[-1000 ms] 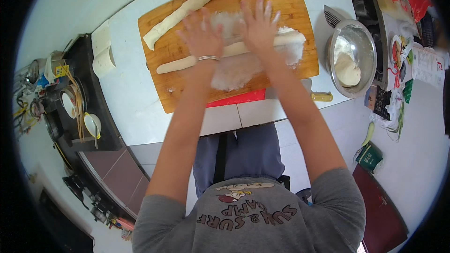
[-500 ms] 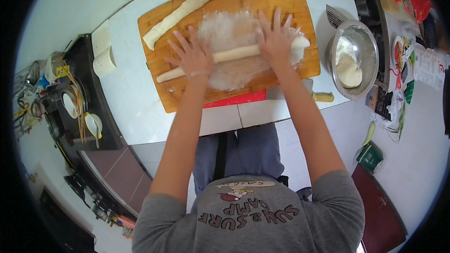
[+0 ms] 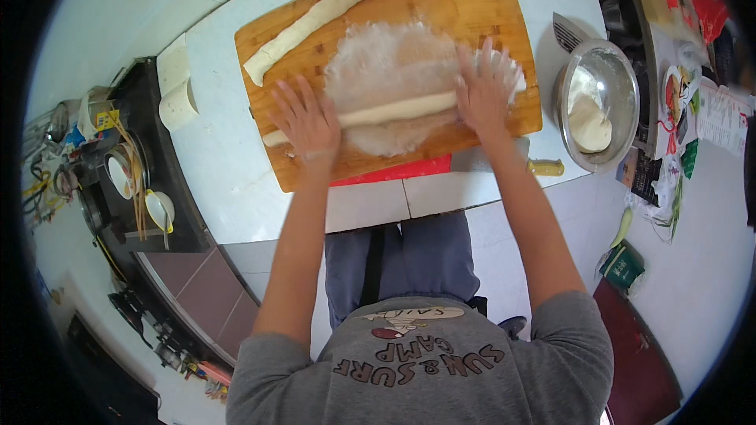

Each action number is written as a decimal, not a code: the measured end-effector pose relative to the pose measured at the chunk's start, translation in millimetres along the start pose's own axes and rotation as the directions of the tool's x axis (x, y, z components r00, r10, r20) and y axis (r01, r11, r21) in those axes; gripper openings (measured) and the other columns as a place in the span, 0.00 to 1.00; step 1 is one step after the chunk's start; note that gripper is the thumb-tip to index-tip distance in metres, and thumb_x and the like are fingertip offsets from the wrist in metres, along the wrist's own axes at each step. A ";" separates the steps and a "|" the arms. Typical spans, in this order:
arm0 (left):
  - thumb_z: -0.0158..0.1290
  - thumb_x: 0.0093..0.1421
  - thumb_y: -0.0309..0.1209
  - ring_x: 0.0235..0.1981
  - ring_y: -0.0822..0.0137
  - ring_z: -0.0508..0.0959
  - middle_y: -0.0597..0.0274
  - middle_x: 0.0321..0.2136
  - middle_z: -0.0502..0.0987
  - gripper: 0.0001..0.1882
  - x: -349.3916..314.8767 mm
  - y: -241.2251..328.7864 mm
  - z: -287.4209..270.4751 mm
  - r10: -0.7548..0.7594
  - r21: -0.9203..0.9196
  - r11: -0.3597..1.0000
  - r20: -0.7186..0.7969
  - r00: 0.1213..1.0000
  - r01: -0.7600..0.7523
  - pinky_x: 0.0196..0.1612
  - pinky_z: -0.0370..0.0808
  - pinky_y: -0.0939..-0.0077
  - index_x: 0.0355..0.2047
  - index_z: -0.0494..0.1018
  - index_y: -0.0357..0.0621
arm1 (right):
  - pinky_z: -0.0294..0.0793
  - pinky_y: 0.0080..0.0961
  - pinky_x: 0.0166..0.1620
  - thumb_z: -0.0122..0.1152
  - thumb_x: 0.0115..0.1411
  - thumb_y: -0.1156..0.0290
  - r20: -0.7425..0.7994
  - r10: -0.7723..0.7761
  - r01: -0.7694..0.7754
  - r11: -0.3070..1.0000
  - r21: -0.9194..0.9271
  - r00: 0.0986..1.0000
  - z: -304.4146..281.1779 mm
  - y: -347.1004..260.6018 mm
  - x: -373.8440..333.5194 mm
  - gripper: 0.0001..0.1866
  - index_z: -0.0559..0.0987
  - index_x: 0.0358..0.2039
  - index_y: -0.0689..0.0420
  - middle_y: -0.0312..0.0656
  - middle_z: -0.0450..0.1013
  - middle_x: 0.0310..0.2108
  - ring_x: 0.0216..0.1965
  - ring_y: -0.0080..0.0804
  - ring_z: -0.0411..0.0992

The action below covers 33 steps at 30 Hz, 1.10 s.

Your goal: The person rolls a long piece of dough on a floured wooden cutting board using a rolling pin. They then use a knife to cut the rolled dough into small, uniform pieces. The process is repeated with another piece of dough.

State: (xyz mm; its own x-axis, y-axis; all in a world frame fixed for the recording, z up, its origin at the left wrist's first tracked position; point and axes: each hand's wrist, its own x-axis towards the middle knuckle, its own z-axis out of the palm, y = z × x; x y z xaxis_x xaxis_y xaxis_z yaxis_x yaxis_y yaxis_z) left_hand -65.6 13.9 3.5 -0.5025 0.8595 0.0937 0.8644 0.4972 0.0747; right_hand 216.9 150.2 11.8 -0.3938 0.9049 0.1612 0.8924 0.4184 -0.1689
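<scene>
A long rope of dough lies across the floured wooden board. My left hand rests flat over its left part, fingers spread. Over the right part lies my right hand, also flat with fingers apart; the dough's right end is hidden beneath it. White flour is smeared over the middle of the board. A second, thicker dough rope lies slanting along the board's far left edge, apart from both hands.
Right of the board stands a metal bowl with a dough lump and flour. A knife with a yellowish handle lies by the board's near right edge, beside a red sheet. Bowls and chopsticks sit on the dark left counter.
Both hands have moved toward me, rolling the dough rope nearer the board's front edge. They are also slightly farther apart. The second rope has stayed put on the board.
</scene>
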 end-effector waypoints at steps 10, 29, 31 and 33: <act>0.35 0.68 0.50 0.71 0.42 0.39 0.48 0.71 0.41 0.35 -29.1 -28.4 -0.6 -0.062 0.003 0.998 0.092 0.994 0.062 0.68 0.33 0.37 0.71 0.46 0.50 | 0.30 0.74 0.64 0.51 0.61 0.50 0.011 0.023 -0.023 0.999 -0.024 1.000 -4.6 6.8 -20.5 0.31 0.64 0.66 0.34 0.50 0.46 0.71 0.70 0.66 0.38; 0.34 0.70 0.48 0.71 0.44 0.43 0.43 0.70 0.44 0.35 -14.4 -71.7 4.0 -0.201 0.014 0.980 0.122 0.972 0.201 0.69 0.39 0.43 0.70 0.45 0.40 | 0.31 0.72 0.64 0.49 0.64 0.50 0.053 0.089 -0.081 0.987 -0.136 0.995 -3.9 20.0 -15.4 0.32 0.59 0.68 0.35 0.50 0.47 0.71 0.71 0.60 0.40; 0.36 0.69 0.50 0.69 0.44 0.48 0.41 0.68 0.50 0.35 -11.4 -91.4 -2.5 -0.194 -0.122 0.971 0.094 0.977 0.205 0.68 0.44 0.47 0.69 0.48 0.42 | 0.31 0.71 0.64 0.50 0.63 0.49 0.050 0.054 -0.047 0.991 -0.127 0.997 -2.8 29.4 -10.4 0.33 0.60 0.68 0.35 0.50 0.47 0.71 0.71 0.60 0.40; 0.38 0.68 0.51 0.66 0.42 0.58 0.37 0.64 0.60 0.35 -6.0 -127.8 -15.0 -0.207 -0.370 0.913 -0.060 0.976 0.171 0.66 0.54 0.51 0.69 0.51 0.45 | 0.32 0.71 0.65 0.53 0.61 0.49 0.077 0.006 -0.001 0.998 -0.062 0.997 -5.3 36.3 -6.9 0.34 0.61 0.68 0.36 0.49 0.47 0.71 0.71 0.60 0.40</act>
State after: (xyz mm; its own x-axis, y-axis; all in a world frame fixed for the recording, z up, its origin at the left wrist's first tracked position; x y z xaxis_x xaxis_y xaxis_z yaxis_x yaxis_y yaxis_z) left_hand -173.4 -56.6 8.2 -0.6707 0.7292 0.1359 0.6971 0.5570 0.4514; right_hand 253.2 158.7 9.7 -0.4042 0.9107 0.0851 0.9048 0.4118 -0.1086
